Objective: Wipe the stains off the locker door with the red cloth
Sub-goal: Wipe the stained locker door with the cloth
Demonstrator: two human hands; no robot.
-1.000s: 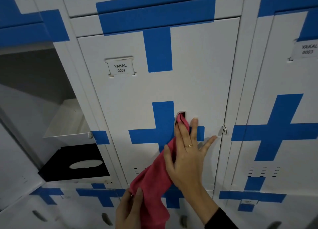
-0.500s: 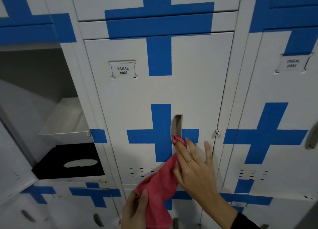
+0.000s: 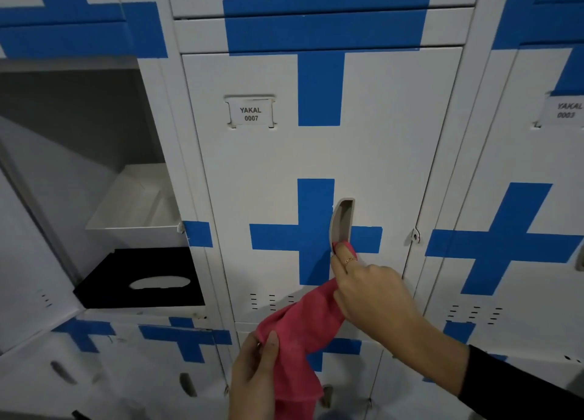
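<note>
Your right hand (image 3: pixel 373 288) presses the top of the red cloth (image 3: pixel 300 331) into the bottom of the handle recess (image 3: pixel 342 222) on the locker door (image 3: pixel 379 154), fingers curled around it; your left hand (image 3: pixel 252 378) pinches the cloth's hanging lower part
</note>
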